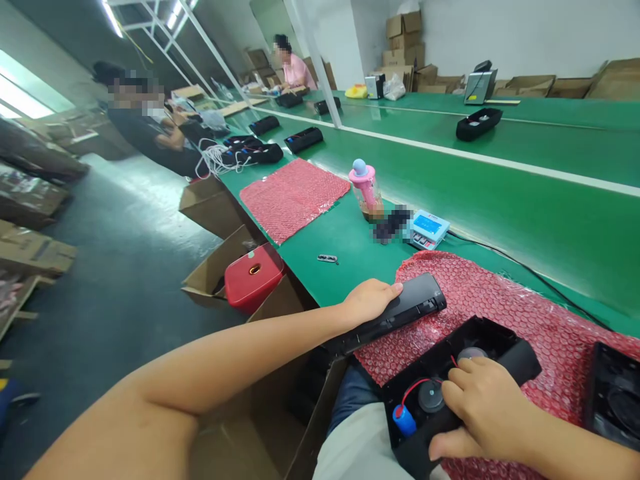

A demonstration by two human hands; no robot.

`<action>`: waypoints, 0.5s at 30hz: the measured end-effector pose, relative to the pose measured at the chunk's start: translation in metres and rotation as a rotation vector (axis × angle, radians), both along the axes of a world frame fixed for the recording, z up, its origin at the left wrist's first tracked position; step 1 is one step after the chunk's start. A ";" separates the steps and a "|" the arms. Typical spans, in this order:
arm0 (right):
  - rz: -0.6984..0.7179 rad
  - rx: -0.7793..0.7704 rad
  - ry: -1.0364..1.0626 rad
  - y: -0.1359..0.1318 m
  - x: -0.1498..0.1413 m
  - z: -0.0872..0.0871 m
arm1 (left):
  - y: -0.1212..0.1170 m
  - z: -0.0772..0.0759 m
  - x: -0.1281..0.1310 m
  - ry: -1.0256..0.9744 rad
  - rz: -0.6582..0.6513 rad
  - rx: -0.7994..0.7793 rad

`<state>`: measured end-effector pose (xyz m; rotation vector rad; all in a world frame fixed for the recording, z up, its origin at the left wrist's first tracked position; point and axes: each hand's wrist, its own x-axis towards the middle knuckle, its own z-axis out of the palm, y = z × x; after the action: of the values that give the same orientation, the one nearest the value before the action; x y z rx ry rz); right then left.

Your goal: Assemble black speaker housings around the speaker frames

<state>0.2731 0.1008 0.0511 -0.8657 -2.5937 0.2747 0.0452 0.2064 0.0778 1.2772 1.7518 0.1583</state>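
My left hand (369,300) is closed over a long black cover panel (405,308) that lies across the near edge of the red bubble wrap (505,313). My right hand (480,407) grips an open black speaker housing (450,380) resting on the bubble wrap at the table edge. Inside the housing I see a blue battery cell (404,420), a red wire and round drivers. Another black housing (615,393) sits at the right.
On the green bench (500,193) stand a pink bottle (367,189), a small blue scale (427,229), a second red bubble sheet (293,195) and a small metal part (327,258). A red stool (253,275) and cardboard boxes sit below. Two people work farther along.
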 end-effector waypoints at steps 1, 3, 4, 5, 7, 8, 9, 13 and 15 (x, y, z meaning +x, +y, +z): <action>0.010 0.012 0.010 -0.001 0.001 -0.001 | 0.001 0.001 0.000 -0.005 0.012 -0.009; 0.031 0.016 0.009 -0.001 0.004 -0.002 | 0.003 0.006 0.002 -0.036 0.039 -0.045; 0.042 0.007 0.001 -0.001 0.006 -0.001 | 0.005 0.009 0.003 -0.058 0.052 -0.071; 0.047 -0.005 -0.013 0.001 0.008 0.000 | 0.007 0.013 0.004 -0.078 0.062 -0.099; 0.046 -0.029 -0.053 0.007 0.013 0.004 | 0.013 0.021 0.005 -0.107 0.068 -0.157; 0.039 -0.033 -0.077 0.011 0.016 0.007 | 0.016 0.024 0.006 -0.109 0.066 -0.180; 0.028 -0.030 -0.104 0.016 0.019 0.010 | 0.020 0.027 0.006 -0.102 0.062 -0.198; -0.042 -0.070 -0.241 0.036 0.027 0.021 | 0.031 0.033 0.010 -0.029 0.054 -0.218; -0.095 -0.138 -0.310 0.043 0.027 0.026 | 0.031 0.031 0.013 0.020 0.052 -0.195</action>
<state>0.2997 0.1437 0.0770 -1.1573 -2.8309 0.3175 0.0586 0.2375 0.1085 1.0960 1.7715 0.0037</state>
